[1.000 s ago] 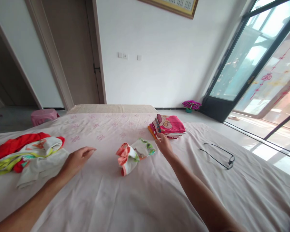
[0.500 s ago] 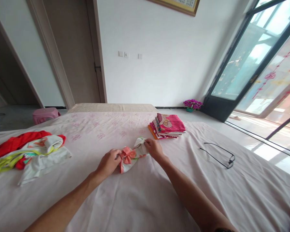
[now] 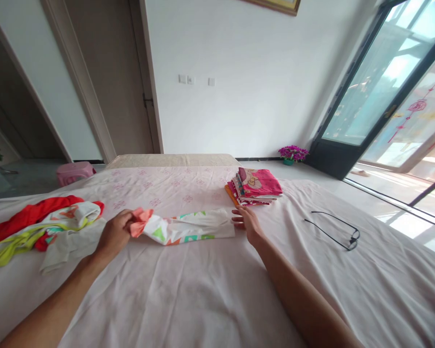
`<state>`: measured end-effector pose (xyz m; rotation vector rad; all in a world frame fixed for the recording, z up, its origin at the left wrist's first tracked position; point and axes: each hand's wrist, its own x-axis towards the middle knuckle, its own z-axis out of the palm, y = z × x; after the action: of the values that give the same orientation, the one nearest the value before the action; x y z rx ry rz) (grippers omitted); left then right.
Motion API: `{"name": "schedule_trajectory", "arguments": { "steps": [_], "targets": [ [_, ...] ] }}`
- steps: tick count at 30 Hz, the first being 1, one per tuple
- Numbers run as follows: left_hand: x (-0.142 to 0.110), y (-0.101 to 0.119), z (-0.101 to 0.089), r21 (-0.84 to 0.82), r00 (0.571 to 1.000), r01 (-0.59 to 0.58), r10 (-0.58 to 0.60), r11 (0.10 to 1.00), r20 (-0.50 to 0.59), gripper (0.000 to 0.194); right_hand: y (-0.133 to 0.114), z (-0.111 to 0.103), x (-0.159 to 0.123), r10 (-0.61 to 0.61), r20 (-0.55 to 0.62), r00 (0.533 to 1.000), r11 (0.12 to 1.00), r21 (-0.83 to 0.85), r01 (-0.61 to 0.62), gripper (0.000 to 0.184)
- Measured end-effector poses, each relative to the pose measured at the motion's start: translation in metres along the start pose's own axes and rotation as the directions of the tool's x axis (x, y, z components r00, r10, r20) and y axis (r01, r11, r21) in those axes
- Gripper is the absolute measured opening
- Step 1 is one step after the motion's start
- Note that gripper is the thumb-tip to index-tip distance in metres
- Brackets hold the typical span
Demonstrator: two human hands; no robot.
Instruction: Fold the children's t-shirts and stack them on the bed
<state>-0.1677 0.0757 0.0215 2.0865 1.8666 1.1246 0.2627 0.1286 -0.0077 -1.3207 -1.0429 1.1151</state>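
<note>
A small white garment (image 3: pixel 183 227) with green, orange and teal shapes and a coral end lies stretched out across the pale pink bed sheet (image 3: pixel 203 290). My left hand (image 3: pixel 114 234) is closed on its coral end at the left. My right hand (image 3: pixel 247 221) rests at its right end, fingers pointing left and pressed on the cloth edge. Just beyond my right hand sits a stack of folded clothes (image 3: pixel 255 186) with a pink piece on top.
A loose heap of red, white and yellow-green clothes (image 3: pixel 39 227) lies at the left. Black-framed glasses (image 3: pixel 335 230) lie on the sheet at the right. A pink stool (image 3: pixel 74 171), a door and a glass door with a flower pot (image 3: pixel 292 154) stand beyond the bed.
Both hands took the bunched garment and drew it apart. My left hand pulled the coral end leftward, so the cloth now lies stretched flat.
</note>
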Motion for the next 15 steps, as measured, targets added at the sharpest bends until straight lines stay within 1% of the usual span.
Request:
{"name": "schedule_trajectory", "arguments": {
  "steps": [1,2,3,4,5,7,8,9,10,11,12,13,14,15],
  "targets": [
    [-0.002,0.000,0.003,-0.018,0.994,0.007,-0.005,1.000,0.110,0.015,0.002,0.001,-0.002,-0.075,0.005,0.997,0.993,-0.094,0.076,0.040],
    [-0.004,0.003,0.006,-0.027,0.979,0.024,-0.019,0.999,0.202,0.019,0.002,0.003,-0.004,-0.159,0.034,0.987,0.966,-0.202,0.162,0.041],
    [-0.006,0.007,0.010,-0.022,0.963,0.044,-0.037,0.999,0.266,0.023,0.003,0.005,-0.007,-0.238,0.084,0.968,0.913,-0.319,0.253,0.041],
    [-0.008,0.013,0.013,-0.007,0.952,0.057,-0.052,0.998,0.300,0.026,0.002,0.007,-0.011,-0.305,0.147,0.941,0.834,-0.435,0.339,0.039],
    [-0.010,0.020,0.016,0.016,0.947,0.047,-0.050,0.999,0.318,0.028,0.001,0.009,-0.015,-0.354,0.213,0.910,0.736,-0.537,0.412,0.036],
    [-0.014,0.032,0.023,0.084,0.944,-0.043,0.013,0.996,0.329,0.029,-0.002,0.014,-0.022,-0.393,0.334,0.857,0.532,-0.677,0.508,0.025],
    [-0.016,0.037,0.026,0.123,0.940,-0.102,0.055,0.987,0.337,0.030,-0.003,0.017,-0.024,-0.394,0.374,0.839,0.462,-0.709,0.533,0.019],
    [-0.017,0.041,0.027,0.161,0.932,-0.155,0.091,0.975,0.350,0.028,-0.004,0.019,-0.025,-0.397,0.393,0.830,0.423,-0.724,0.545,0.015],
    [-0.017,0.043,0.028,0.197,0.924,-0.201,0.119,0.960,0.363,0.024,-0.005,0.020,-0.026,-0.405,0.392,0.826,0.417,-0.725,0.548,0.014],
    [-0.017,0.043,0.026,0.227,0.920,-0.238,0.144,0.944,0.366,0.020,-0.005,0.021,-0.025,-0.419,0.368,0.830,0.445,-0.714,0.541,0.014],
    [-0.016,0.042,0.023,0.247,0.921,-0.268,0.172,0.931,0.350,0.017,-0.005,0.021,-0.023,-0.433,0.318,0.843,0.512,-0.683,0.520,0.014],
    [-0.014,0.040,0.017,0.255,0.926,-0.294,0.208,0.921,0.314,0.016,-0.005,0.020,-0.021,-0.435,0.250,0.865,0.613,-0.622,0.488,0.013],
    [-0.011,0.036,0.010,0.255,0.935,-0.311,0.247,0.915,0.253,0.014,-0.005,0.019,-0.018,-0.414,0.173,0.894,0.730,-0.523,0.440,0.013],
    [-0.008,0.030,0.001,0.251,0.944,-0.319,0.282,0.914,0.174,0.013,-0.005,0.017,-0.016,-0.367,0.098,0.925,0.839,-0.394,0.375,0.013]
  ]
}}
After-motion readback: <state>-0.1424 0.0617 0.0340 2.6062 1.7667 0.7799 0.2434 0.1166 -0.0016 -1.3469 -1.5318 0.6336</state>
